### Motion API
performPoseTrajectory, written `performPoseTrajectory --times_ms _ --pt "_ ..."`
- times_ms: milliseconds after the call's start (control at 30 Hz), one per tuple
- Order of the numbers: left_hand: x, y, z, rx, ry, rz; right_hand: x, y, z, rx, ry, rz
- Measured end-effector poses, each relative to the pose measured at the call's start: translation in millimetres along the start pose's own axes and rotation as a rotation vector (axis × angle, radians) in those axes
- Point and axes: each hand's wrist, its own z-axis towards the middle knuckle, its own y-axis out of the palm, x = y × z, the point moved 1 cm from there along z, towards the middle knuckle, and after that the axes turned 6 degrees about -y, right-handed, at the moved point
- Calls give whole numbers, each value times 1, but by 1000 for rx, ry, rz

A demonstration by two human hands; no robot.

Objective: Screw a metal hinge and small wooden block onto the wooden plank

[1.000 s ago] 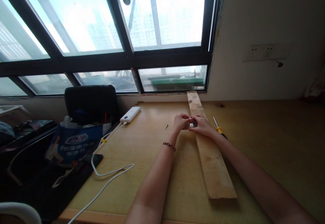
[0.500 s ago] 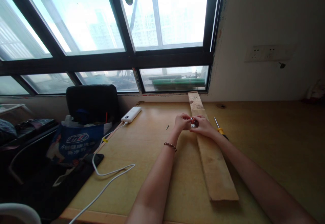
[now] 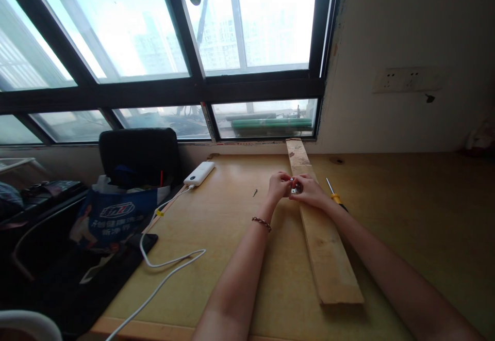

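Over a long wooden board (image 3: 330, 250), my two hands meet around a small shiny metal piece (image 3: 296, 189). My right hand (image 3: 311, 191) grips this piece between thumb and fingers, its edge resting close to the board. At the left side of the piece, the fingertips of my left hand (image 3: 278, 186) are pinched together; whatever is between them is too small to make out. A loose screw (image 3: 254, 193) lies on the table left of my left hand. Beyond my right wrist lies a screwdriver (image 3: 335, 198) with a yellow and black handle.
A white power bank (image 3: 199, 174) with a white cable (image 3: 170, 266) lies along the left side of the wooden table (image 3: 224, 217). Left of the table stands a black chair (image 3: 139, 150) bearing a blue printed bag (image 3: 116, 217). A window and wall border the far edge.
My left hand has shifted very slightly right, staying pinched against the metal piece. My right hand keeps its grip, and the board, screw and screwdriver stay where they were.
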Motion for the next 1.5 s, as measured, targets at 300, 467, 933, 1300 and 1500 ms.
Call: performPoseTrajectory --times_ms 300,467,933,1300,1500 --pt "0 -3 -4 -73 -196 -195 -1 -1 -1 -11 -15 15" --pt "7 -4 -7 -116 -262 -197 0 0 0 -12 -3 15" --pt "1 -2 -4 -81 -197 -113 -1 0 0 -12 27 22" --pt "-6 -4 0 -120 -49 46 1 2 1 -10 -8 -4" --pt "-9 -5 1 -103 -64 33 2 2 2 -10 7 2"
